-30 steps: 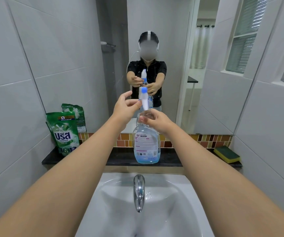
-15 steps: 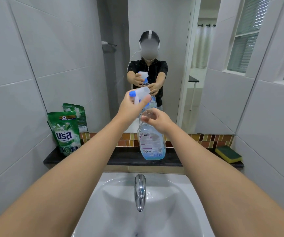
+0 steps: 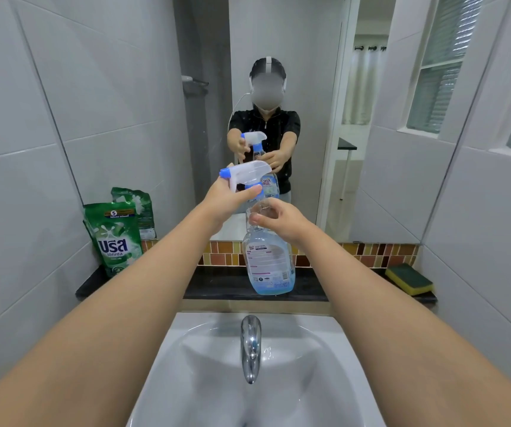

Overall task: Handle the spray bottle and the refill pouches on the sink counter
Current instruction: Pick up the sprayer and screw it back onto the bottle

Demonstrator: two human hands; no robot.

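Note:
A clear spray bottle (image 3: pixel 269 266) with a little blue liquid at its bottom hangs tilted just above the dark counter ledge (image 3: pixel 217 286). My right hand (image 3: pixel 278 218) grips its neck and shoulder. My left hand (image 3: pixel 228 200) holds the white and blue trigger sprayer head (image 3: pixel 245 172) at the bottle's top, with the nozzle pointing left. A green refill pouch (image 3: pixel 115 238) stands upright at the ledge's left end against the wall. Behind it I see a second green pouch (image 3: pixel 141 208), which may be its mirror image.
A yellow and green sponge (image 3: pixel 409 279) lies at the right end of the ledge. The white basin (image 3: pixel 186 365) with a chrome tap (image 3: pixel 250 346) is below my arms. A large mirror (image 3: pixel 309 87) covers the wall ahead, above a band of mosaic tiles (image 3: pixel 377 252).
The sprayer head has turned from pointing upright to lying sideways with its nozzle to the left. The bottle has shifted slightly right and tilted.

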